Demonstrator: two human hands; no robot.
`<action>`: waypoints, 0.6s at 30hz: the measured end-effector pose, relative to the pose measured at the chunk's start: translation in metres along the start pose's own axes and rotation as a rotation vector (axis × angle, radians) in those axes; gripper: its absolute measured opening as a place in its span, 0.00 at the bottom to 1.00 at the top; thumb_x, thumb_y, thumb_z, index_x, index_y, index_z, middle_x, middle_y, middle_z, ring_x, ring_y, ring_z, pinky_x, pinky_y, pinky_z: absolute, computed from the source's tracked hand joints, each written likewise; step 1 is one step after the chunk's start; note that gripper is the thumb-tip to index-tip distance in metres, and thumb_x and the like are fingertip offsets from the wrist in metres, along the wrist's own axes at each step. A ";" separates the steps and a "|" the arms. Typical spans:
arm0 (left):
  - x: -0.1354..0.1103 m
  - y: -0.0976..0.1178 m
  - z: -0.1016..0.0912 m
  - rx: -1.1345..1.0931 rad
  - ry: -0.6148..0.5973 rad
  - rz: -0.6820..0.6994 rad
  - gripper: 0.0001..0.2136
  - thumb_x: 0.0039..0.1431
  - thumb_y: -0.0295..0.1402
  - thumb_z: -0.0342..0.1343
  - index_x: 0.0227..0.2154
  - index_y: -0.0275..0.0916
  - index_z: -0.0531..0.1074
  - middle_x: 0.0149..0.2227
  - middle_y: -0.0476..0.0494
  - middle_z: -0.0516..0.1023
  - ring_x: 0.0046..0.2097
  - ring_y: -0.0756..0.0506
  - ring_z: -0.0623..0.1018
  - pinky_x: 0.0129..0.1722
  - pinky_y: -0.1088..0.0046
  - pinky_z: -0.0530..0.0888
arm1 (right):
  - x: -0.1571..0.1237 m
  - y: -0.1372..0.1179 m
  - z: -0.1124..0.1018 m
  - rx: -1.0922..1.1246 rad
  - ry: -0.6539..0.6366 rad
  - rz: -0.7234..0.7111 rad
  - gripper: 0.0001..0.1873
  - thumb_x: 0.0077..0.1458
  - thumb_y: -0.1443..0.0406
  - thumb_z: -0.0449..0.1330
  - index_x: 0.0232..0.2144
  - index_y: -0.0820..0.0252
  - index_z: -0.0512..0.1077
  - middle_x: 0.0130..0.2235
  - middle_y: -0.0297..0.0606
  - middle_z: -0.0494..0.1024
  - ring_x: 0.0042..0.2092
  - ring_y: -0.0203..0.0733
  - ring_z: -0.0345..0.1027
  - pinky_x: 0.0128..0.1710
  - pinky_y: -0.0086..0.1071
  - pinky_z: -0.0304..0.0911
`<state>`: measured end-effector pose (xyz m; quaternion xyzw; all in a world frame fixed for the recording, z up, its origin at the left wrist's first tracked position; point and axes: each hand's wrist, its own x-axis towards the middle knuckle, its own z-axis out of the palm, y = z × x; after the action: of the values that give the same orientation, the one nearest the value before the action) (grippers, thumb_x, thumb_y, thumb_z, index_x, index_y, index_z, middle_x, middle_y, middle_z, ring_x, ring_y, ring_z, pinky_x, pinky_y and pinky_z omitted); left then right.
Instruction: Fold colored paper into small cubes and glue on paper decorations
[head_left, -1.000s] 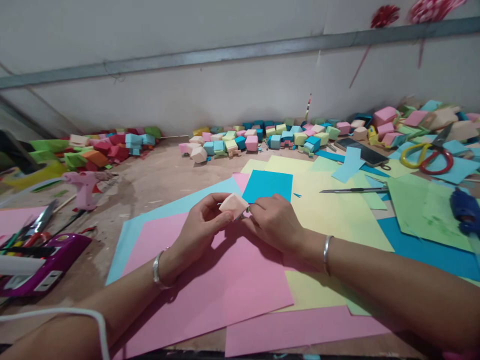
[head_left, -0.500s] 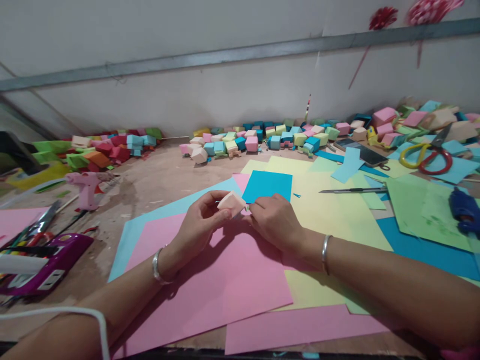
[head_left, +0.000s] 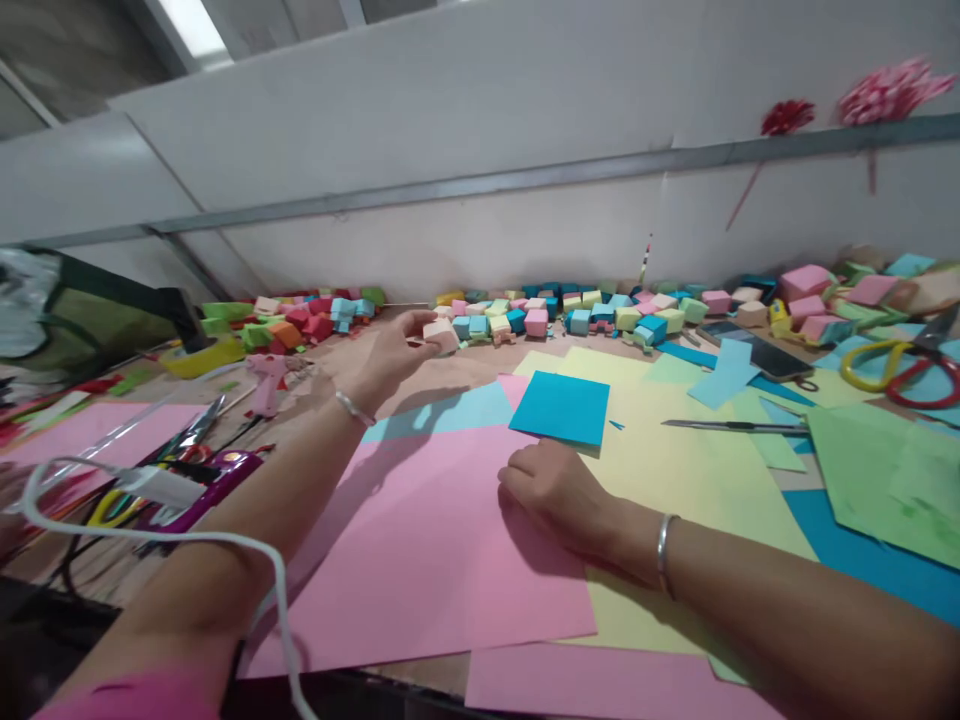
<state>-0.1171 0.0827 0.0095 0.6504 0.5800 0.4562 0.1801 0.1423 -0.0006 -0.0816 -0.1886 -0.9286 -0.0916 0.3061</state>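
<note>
My left hand (head_left: 397,358) reaches to the left end of a row of small paper cubes along the wall. Its thumb and fingertips close on a peach paper cube (head_left: 441,335) beside the others. My right hand (head_left: 553,495) rests on a large pink sheet (head_left: 420,560), its fingers curled under; whatever they hold, if anything, is hidden. Just beyond that hand lies a blue paper square (head_left: 562,408), over yellow sheets (head_left: 675,480).
A pink glue gun (head_left: 266,383) and yellow tape roll (head_left: 202,357) lie left, near a white cable (head_left: 277,580) crossing my left arm. At right are a craft knife (head_left: 731,426), scissors (head_left: 892,370), a phone (head_left: 757,350) and green sheets (head_left: 870,480).
My left hand has moved forward and left, carrying the peach paper cube from mid-table to the row by the wall. My right hand has stayed low over the paper. The view has tilted up.
</note>
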 end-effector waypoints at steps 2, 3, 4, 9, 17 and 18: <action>0.016 -0.012 -0.002 0.060 0.036 0.015 0.22 0.47 0.31 0.60 0.48 0.35 0.70 0.49 0.40 0.75 0.47 0.41 0.74 0.45 0.67 0.71 | 0.000 0.001 -0.002 0.009 -0.025 -0.035 0.12 0.48 0.79 0.52 0.20 0.62 0.65 0.23 0.34 0.66 0.26 0.36 0.52 0.27 0.34 0.39; 0.023 -0.018 -0.001 0.091 0.045 0.023 0.21 0.48 0.31 0.59 0.48 0.35 0.70 0.48 0.40 0.76 0.48 0.41 0.74 0.46 0.66 0.71 | 0.000 0.001 -0.003 0.014 -0.044 -0.040 0.11 0.47 0.79 0.52 0.20 0.62 0.65 0.23 0.34 0.66 0.25 0.36 0.51 0.27 0.34 0.39; 0.028 -0.024 0.000 0.122 0.054 0.030 0.20 0.49 0.31 0.59 0.47 0.34 0.71 0.48 0.39 0.76 0.47 0.41 0.74 0.46 0.66 0.72 | 0.000 0.001 -0.003 0.018 -0.062 -0.043 0.11 0.45 0.79 0.52 0.20 0.61 0.65 0.23 0.34 0.66 0.25 0.36 0.51 0.27 0.34 0.39; 0.046 -0.047 0.018 0.265 0.016 0.099 0.15 0.60 0.35 0.57 0.48 0.36 0.70 0.50 0.39 0.73 0.48 0.42 0.75 0.46 0.59 0.74 | 0.002 0.002 -0.002 0.014 -0.071 -0.035 0.10 0.39 0.79 0.52 0.20 0.61 0.64 0.23 0.34 0.65 0.25 0.36 0.51 0.26 0.34 0.37; 0.059 -0.072 0.045 0.408 0.004 0.191 0.16 0.63 0.37 0.54 0.51 0.37 0.68 0.51 0.39 0.71 0.48 0.42 0.75 0.46 0.58 0.75 | 0.004 0.003 -0.001 0.036 -0.118 -0.018 0.09 0.38 0.77 0.52 0.20 0.61 0.65 0.23 0.35 0.66 0.25 0.36 0.51 0.26 0.34 0.39; 0.059 -0.074 0.046 0.419 0.006 0.211 0.16 0.63 0.37 0.54 0.51 0.37 0.68 0.51 0.39 0.71 0.48 0.42 0.75 0.46 0.58 0.75 | 0.004 0.003 -0.001 0.038 -0.121 -0.016 0.08 0.38 0.77 0.52 0.20 0.61 0.65 0.23 0.35 0.66 0.25 0.36 0.51 0.26 0.33 0.39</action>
<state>-0.1288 0.1703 -0.0478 0.7293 0.5914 0.3439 -0.0092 0.1412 0.0029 -0.0781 -0.1803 -0.9485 -0.0648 0.2523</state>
